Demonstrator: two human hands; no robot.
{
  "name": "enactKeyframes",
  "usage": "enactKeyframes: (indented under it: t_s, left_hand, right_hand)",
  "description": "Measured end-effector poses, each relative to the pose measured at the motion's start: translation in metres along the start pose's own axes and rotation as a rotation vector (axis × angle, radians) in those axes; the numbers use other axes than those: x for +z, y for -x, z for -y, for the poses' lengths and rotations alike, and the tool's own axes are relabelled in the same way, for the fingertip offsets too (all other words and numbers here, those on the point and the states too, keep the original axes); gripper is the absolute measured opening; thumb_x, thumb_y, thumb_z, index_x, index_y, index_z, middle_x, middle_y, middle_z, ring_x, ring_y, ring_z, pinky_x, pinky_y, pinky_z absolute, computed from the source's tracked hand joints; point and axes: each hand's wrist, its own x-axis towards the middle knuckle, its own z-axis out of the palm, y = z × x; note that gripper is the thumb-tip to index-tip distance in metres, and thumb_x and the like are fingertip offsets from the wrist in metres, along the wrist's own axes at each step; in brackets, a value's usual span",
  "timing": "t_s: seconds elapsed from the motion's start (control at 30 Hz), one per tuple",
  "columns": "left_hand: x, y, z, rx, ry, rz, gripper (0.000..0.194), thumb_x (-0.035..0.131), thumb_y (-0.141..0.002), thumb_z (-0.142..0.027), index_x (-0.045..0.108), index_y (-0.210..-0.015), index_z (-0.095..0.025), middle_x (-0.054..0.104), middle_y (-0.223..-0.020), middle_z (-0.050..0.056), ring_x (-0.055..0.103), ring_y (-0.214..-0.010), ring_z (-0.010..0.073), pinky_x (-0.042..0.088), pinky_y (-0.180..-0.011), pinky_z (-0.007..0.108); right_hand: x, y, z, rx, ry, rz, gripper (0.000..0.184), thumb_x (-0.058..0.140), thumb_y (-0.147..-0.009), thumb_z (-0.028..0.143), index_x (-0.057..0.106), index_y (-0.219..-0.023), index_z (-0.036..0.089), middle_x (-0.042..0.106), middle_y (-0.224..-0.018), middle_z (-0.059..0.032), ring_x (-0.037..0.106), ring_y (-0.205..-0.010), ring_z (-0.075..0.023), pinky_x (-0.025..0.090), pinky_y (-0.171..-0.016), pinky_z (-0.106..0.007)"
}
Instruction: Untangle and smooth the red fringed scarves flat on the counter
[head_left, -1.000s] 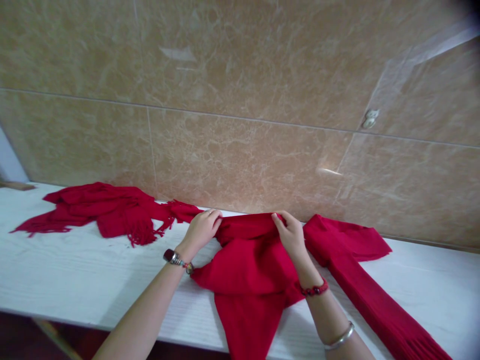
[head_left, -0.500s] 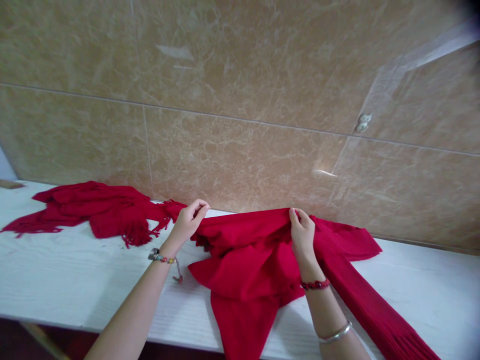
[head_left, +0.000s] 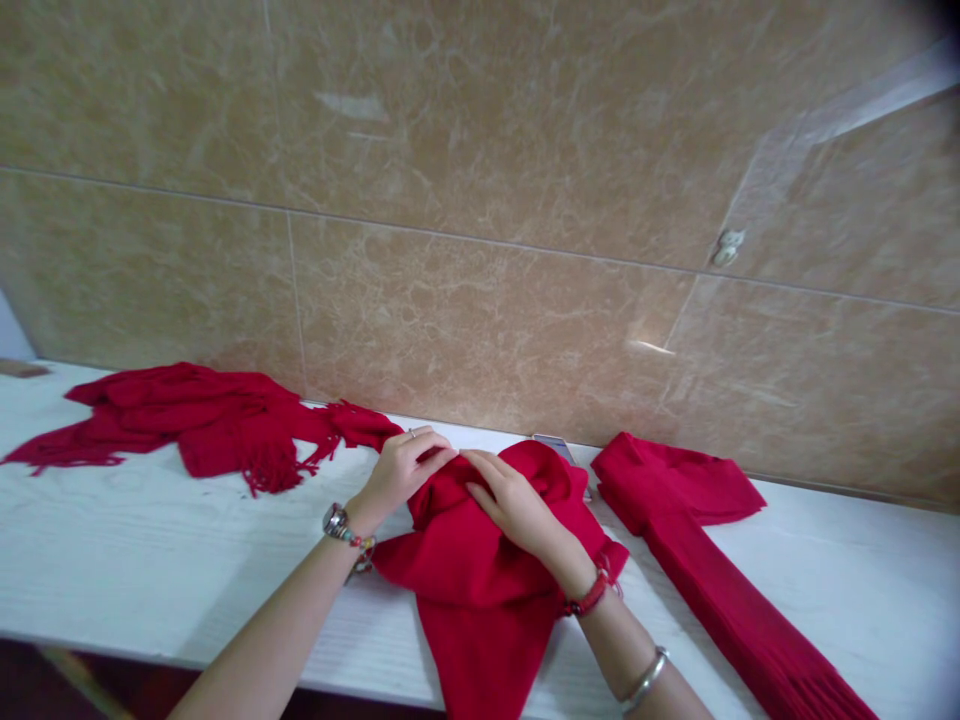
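A red scarf [head_left: 480, 575] lies bunched in front of me on the white table, one pointed end hanging over the front edge. My left hand [head_left: 409, 470] is at its upper left, thumb and fingers closed on the cloth's far edge. Fingers stretched and thumb apart, my right hand [head_left: 521, 508] rests on top of the same scarf, its fingertips meeting those of my left. The cloth directly under both hands is hidden.
A folded red scarf [head_left: 739, 600] with a fringe stretches to the front right. More crumpled, fringed red cloth [head_left: 187, 410] lies at the left. A flat, phone-like object [head_left: 553, 443] shows behind the middle scarf. A tiled wall [head_left: 480, 300] borders the table [head_left: 112, 560].
My right hand has come leftward to meet my left hand, bringing the scarf's right-hand edge inward. My left hand has shifted slightly right and down. The flat object behind is uncovered.
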Motion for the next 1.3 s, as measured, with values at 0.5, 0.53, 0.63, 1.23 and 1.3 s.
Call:
enactKeyframes:
  t_s: [0.5, 0.53, 0.63, 1.23, 1.3]
  left_hand:
    - [0.005, 0.0, 0.001, -0.055, 0.057, 0.138, 0.022, 0.052, -0.084, -0.037, 0.06, -0.079, -0.017, 0.066, -0.077, 0.002, 0.06, -0.071, 0.0129, 0.044, -0.067, 0.021]
    - [0.005, 0.001, 0.005, -0.07, 0.039, 0.179, 0.021, 0.052, -0.084, -0.036, 0.061, -0.08, -0.017, 0.067, -0.078, 0.002, 0.06, -0.072, 0.0133, 0.044, -0.068, 0.022]
    - [0.005, 0.002, 0.016, -0.114, -0.009, 0.28, 0.018, 0.053, -0.083, -0.032, 0.063, -0.081, -0.018, 0.068, -0.079, 0.001, 0.061, -0.072, 0.0137, 0.043, -0.068, 0.022]
    - [0.008, 0.005, 0.02, -0.132, -0.286, 0.221, 0.023, 0.036, -0.092, -0.025, 0.053, -0.079, -0.017, 0.061, -0.07, 0.001, 0.057, -0.063, 0.0142, 0.04, -0.059, 0.023]
    - [0.014, 0.007, 0.013, -0.067, -0.253, 0.229, 0.026, 0.033, -0.093, -0.027, 0.052, -0.079, -0.018, 0.06, -0.07, 0.001, 0.057, -0.061, 0.0135, 0.04, -0.057, 0.022]
  right_hand:
    - [-0.003, 0.001, -0.011, 0.145, 0.065, -0.24, 0.019, 0.039, -0.083, 0.012, 0.058, -0.084, 0.019, 0.061, -0.078, -0.0043, 0.056, -0.073, -0.0164, 0.044, -0.067, -0.026]
    - [-0.008, 0.001, -0.013, 0.164, 0.092, -0.297, 0.02, 0.039, -0.083, 0.012, 0.057, -0.084, 0.019, 0.061, -0.077, -0.0045, 0.056, -0.073, -0.0166, 0.044, -0.067, -0.026]
    - [-0.02, 0.001, -0.022, 0.225, 0.2, -0.393, 0.02, 0.038, -0.083, 0.015, 0.057, -0.081, 0.018, 0.06, -0.075, -0.0053, 0.054, -0.071, -0.0183, 0.042, -0.067, -0.028]
    - [-0.018, 0.001, -0.019, 0.076, 0.345, -0.219, 0.034, 0.046, -0.08, 0.019, 0.05, -0.114, 0.016, 0.055, -0.112, -0.0121, 0.047, -0.106, -0.0242, 0.031, -0.094, -0.044]
    - [-0.011, 0.0, -0.007, 0.004, 0.276, -0.15, 0.037, 0.048, -0.082, 0.022, 0.047, -0.119, 0.019, 0.053, -0.118, -0.011, 0.044, -0.111, -0.0237, 0.026, -0.099, -0.046]
